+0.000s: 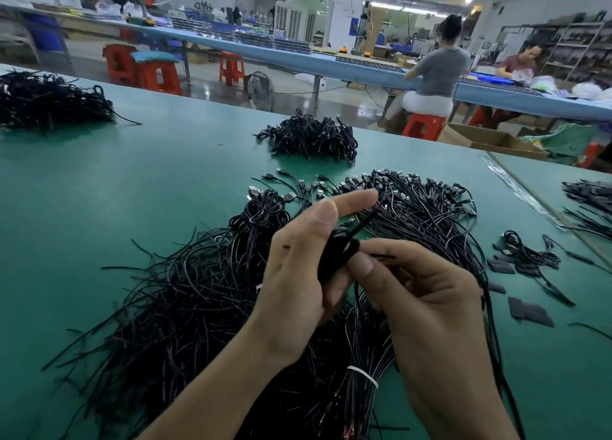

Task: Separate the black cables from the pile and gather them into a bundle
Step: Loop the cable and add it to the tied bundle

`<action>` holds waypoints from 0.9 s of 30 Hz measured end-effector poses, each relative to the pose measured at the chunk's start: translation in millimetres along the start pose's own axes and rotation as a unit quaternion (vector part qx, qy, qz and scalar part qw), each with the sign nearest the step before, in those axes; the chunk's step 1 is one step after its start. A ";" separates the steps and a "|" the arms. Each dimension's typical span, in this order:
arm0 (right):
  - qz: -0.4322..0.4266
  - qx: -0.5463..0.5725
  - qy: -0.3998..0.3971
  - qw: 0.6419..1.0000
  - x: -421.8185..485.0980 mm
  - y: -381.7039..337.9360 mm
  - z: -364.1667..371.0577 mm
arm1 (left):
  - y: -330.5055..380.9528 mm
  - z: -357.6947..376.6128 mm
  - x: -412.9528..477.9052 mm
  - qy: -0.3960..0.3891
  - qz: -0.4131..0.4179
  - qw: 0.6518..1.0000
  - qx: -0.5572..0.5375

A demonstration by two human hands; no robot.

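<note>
My left hand clamps a small black cable coil, held clear above the loose pile on the green table. Right hand pinches its tail, probably for tension so the loops can't spring open.

No text, label, brand, number or sign can be read in this workshop, whether on the black cables, the green table, the cardboard box or the far shelves.
</note>
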State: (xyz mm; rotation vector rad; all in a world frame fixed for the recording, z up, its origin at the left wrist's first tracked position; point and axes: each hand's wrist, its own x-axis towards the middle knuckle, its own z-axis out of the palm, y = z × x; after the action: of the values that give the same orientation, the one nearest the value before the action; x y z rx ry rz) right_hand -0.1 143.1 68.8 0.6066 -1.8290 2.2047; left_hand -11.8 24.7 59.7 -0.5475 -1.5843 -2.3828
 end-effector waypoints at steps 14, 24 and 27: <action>-0.218 -0.414 0.080 0.880 -6.4 7.3 0.7 | -4.1 7.2 7.0 0.089 -0.062 0.994 0.004; -0.253 -0.486 -0.081 0.833 1.4 0.7 -18.3 | -10.8 -10.7 7.9 -0.032 -0.281 0.954 0.104; -0.225 -0.464 -0.130 0.847 2.1 -4.2 -19.1 | -8.1 -13.3 4.2 -0.092 -0.360 0.922 0.106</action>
State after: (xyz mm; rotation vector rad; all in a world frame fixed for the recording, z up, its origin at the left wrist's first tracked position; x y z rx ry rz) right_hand -3.6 162.4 70.7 0.9733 -2.2622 0.7952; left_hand -21.2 15.7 50.1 -0.1476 -2.4286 -2.6253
